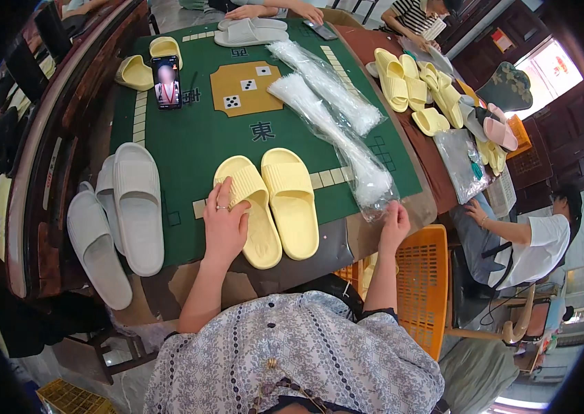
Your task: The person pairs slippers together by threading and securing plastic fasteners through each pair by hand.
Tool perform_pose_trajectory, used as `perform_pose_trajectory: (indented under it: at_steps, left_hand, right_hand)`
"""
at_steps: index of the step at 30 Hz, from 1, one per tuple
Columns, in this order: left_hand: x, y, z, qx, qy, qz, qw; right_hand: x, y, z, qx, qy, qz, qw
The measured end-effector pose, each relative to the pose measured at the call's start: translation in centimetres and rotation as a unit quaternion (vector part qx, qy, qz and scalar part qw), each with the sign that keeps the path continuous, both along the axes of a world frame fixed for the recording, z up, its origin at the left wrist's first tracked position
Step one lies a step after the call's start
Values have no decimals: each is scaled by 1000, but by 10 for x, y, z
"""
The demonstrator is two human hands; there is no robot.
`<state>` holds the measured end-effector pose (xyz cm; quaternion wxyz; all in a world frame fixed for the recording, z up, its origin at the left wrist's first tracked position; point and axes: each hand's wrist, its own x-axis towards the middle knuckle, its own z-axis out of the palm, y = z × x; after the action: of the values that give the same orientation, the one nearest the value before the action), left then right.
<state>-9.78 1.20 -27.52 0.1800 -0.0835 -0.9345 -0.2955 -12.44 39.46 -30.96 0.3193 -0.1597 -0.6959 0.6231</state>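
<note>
Left hand (225, 224) lying flat, fingers spread, on left slipper of yellow pair (268, 202) near table's (195, 138) near edge | right hand (394, 222) pinching end of clear plastic bag bundle (347, 148) at near right corner | grey slippers (116, 214) lying at left edge.

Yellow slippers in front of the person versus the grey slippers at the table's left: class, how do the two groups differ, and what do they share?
The yellow slippers are a pair lying side by side; the grey slippers are three, partly overlapping. The left hand rests on a yellow one; no hand touches the grey ones. The yellow pair lies on the green mat; the grey ones spread off its left edge. Both are ribbed open-toed slides.
</note>
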Motion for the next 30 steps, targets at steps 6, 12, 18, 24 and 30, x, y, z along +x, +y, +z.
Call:
perform_pose_trajectory:
  at_steps: [6,12,18,24,30]
  left_hand:
    - [1,-1,0,-5,-5,5,1000]
    - [3,-1,0,-3,-3,-2,1000]
    - [1,-2,-3,1,2,6,1000]
    - [3,9,21,38,138,-14,990]
    - [7,3,15,307,48,-184,933]
  right_hand:
    - [36,28,49,-221,45,-114,968]
    - [118,161,88,-218,232,-242,917]
    - [161,135,181,-93,394,-170,898]
    - [110,5,151,-5,86,58,995]
    - [43,-172,82,85,-62,419,902]
